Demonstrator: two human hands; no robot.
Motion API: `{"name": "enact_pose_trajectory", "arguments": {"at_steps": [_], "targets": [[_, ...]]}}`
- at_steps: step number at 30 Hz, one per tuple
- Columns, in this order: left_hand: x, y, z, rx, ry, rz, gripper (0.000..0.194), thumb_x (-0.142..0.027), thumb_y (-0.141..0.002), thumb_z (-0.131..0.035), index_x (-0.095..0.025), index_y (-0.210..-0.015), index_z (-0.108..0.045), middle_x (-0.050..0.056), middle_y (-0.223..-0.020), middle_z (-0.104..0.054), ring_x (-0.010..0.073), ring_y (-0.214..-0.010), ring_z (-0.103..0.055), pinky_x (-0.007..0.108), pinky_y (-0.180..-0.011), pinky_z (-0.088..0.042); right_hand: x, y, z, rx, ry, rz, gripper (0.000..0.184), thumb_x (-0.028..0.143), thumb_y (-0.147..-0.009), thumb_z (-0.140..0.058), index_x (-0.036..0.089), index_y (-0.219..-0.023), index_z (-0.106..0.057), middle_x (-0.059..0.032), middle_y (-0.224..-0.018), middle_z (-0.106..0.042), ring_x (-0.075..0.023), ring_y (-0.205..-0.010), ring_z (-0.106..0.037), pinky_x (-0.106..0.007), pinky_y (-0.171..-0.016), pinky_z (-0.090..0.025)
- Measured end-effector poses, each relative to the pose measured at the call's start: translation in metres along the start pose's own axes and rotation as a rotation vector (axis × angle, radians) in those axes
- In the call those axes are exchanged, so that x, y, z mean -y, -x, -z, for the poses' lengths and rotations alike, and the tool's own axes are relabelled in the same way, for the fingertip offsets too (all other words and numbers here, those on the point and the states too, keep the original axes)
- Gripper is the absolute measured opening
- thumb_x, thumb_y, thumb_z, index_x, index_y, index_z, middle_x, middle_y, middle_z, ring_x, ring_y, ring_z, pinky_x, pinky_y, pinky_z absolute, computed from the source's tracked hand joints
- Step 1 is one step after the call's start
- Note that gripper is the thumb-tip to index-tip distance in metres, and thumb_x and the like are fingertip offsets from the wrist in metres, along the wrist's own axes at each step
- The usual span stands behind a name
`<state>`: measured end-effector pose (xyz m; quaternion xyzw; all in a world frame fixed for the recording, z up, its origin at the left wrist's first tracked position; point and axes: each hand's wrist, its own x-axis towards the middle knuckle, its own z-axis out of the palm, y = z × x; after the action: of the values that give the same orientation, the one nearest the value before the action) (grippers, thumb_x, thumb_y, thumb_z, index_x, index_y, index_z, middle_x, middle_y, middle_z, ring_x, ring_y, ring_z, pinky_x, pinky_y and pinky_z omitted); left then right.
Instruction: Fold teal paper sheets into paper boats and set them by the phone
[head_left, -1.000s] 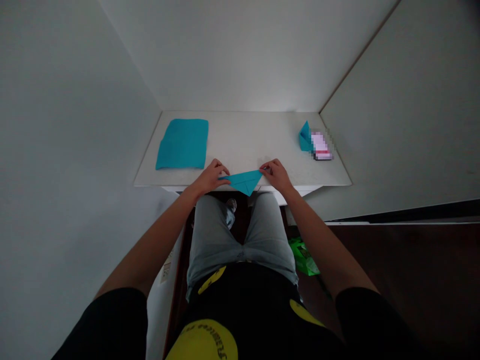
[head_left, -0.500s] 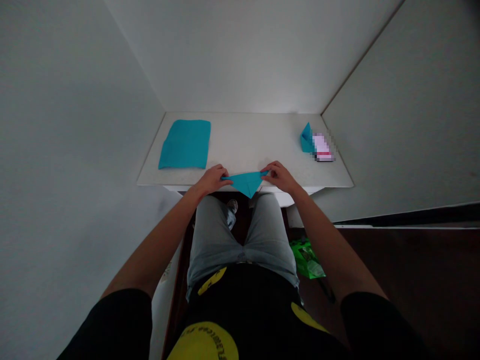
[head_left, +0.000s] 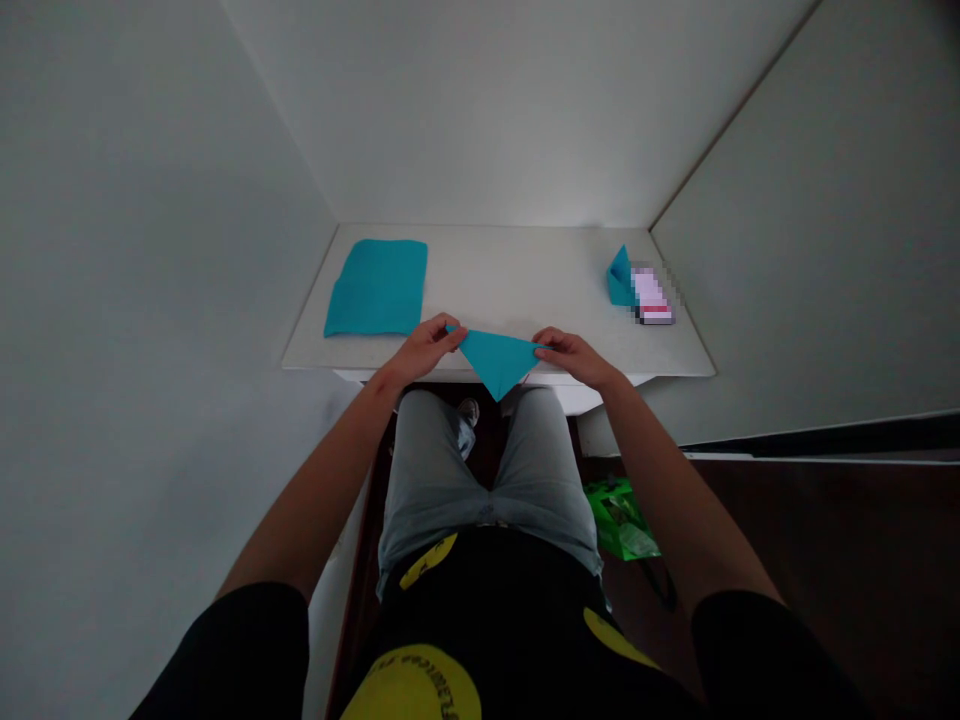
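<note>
A blue sheet of paper folded into a triangle (head_left: 498, 362) is stretched between my two hands at the table's front edge, its point hanging down toward my lap. My left hand (head_left: 430, 344) pinches the left corner between thumb and fingers. At the opposite corner, my right hand (head_left: 571, 356) is closed on the paper in the same way. The triangle's upper edge slopes down slightly to the right. Fingertips cover both corners.
Flat blue paper (head_left: 379, 288) lies on the left of the white table (head_left: 517, 275). A folded blue paper piece (head_left: 620, 277) stands at the right, touching a blurred pinkish phone-like item (head_left: 654, 295). Walls enclose the table. A green bag (head_left: 621, 520) sits on the floor.
The folded paper has tilted, its left corner rising and its right corner dropping a little. A smoother face of it shows now. Both hands keep their pinch.
</note>
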<state>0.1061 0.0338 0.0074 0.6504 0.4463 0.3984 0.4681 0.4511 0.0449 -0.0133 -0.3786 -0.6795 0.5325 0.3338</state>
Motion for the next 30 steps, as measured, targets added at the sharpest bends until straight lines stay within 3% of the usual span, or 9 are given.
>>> {"name": "enact_pose_trajectory", "arguments": {"at_steps": [4,7,12,16,19,22,24,27,30], "targets": [[-0.012,0.004,-0.003,0.001,0.291,0.027,0.061,-0.078,-0.083,-0.083,-0.019,-0.091,-0.070,0.002,-0.088,-0.065,0.0131,-0.075,-0.059,0.027,-0.071,-0.052,0.022,0.012,-0.009,-0.007,-0.177,0.025,0.058,0.075,-0.082,-0.086,0.022,-0.073,-0.061,-0.0039,-0.100,-0.064,-0.0206,-0.093,-0.059,-0.038,-0.090,-0.051],[-0.017,0.007,-0.010,-0.019,0.482,0.049,0.059,-0.075,-0.082,-0.086,-0.020,-0.093,-0.072,0.003,-0.091,-0.067,0.0133,-0.076,-0.061,0.027,-0.070,-0.053,0.034,0.017,-0.021,-0.092,-0.327,0.058,0.066,0.080,-0.073,-0.090,0.022,-0.073,-0.058,-0.0042,-0.105,-0.064,-0.0176,-0.084,-0.056,-0.033,-0.077,-0.050],[-0.020,0.006,-0.034,-0.054,0.677,0.146,0.056,-0.068,-0.083,-0.090,-0.020,-0.082,-0.062,-0.002,-0.074,-0.061,0.0123,-0.067,-0.059,0.025,-0.065,-0.053,0.047,0.011,-0.041,-0.246,-0.460,0.059,0.070,0.086,-0.069,-0.090,0.027,-0.082,-0.054,0.0060,-0.068,-0.041,-0.0129,-0.058,-0.030,-0.027,-0.058,-0.036],[-0.026,0.000,-0.059,-0.046,0.731,0.218,0.059,-0.068,-0.076,-0.095,-0.019,-0.085,-0.063,-0.004,-0.074,-0.062,0.0106,-0.065,-0.059,0.023,-0.065,-0.052,0.054,-0.001,-0.054,-0.275,-0.449,0.071,0.070,0.084,-0.067,-0.092,0.027,-0.080,-0.053,0.0068,-0.065,-0.038,-0.0122,-0.058,-0.030,-0.026,-0.054,-0.031],[-0.030,-0.003,-0.073,-0.066,0.712,0.262,0.054,-0.058,-0.073,-0.099,-0.018,-0.090,-0.067,-0.004,-0.078,-0.066,0.0103,-0.067,-0.061,0.022,-0.067,-0.052,0.056,-0.007,-0.059,-0.262,-0.376,0.049,0.067,0.079,-0.068,-0.094,0.025,-0.079,-0.056,0.0072,-0.063,-0.040,-0.0115,-0.057,-0.032,-0.026,-0.054,-0.029],[-0.030,-0.004,-0.079,-0.123,0.715,0.297,0.050,-0.049,-0.070,-0.101,-0.018,-0.097,-0.072,-0.001,-0.089,-0.074,0.0137,-0.075,-0.068,0.025,-0.073,-0.056,0.057,-0.009,-0.060,-0.248,-0.240,0.049,0.060,0.073,-0.070,-0.095,0.024,-0.082,-0.062,0.0046,-0.069,-0.052,-0.0129,-0.064,-0.044,-0.028,-0.060,-0.037],[-0.028,-0.004,-0.079,-0.099,0.717,0.346,0.053,-0.060,-0.075,-0.096,-0.018,-0.100,-0.075,0.004,-0.097,-0.079,0.0188,-0.083,-0.074,0.030,-0.077,-0.059,0.057,-0.009,-0.058,-0.279,-0.108,0.051,0.057,0.073,-0.073,-0.093,0.024,-0.085,-0.066,0.0029,-0.073,-0.057,-0.0148,-0.068,-0.048,-0.030,-0.063,-0.040],[-0.024,0.001,-0.076,0.031,0.698,0.428,0.074,-0.089,-0.085,-0.071,-0.018,-0.105,-0.078,0.011,-0.102,-0.082,0.0287,-0.096,-0.078,0.038,-0.080,-0.063,0.056,-0.010,-0.055,-0.363,0.153,0.041,0.049,0.069,-0.081,-0.088,0.024,-0.086,-0.070,0.0015,-0.071,-0.055,-0.0166,-0.068,-0.048,-0.032,-0.064,-0.040],[-0.021,0.007,-0.076,0.039,0.624,0.381,0.074,-0.085,-0.077,-0.083,-0.019,-0.111,-0.079,0.012,-0.108,-0.083,0.0325,-0.105,-0.078,0.042,-0.087,-0.064,0.054,-0.012,-0.054,-0.456,0.303,0.080,0.046,0.067,-0.085,-0.086,0.024,-0.095,-0.071,-0.0029,-0.084,-0.063,-0.0190,-0.076,-0.052,-0.035,-0.069,-0.045]]}}
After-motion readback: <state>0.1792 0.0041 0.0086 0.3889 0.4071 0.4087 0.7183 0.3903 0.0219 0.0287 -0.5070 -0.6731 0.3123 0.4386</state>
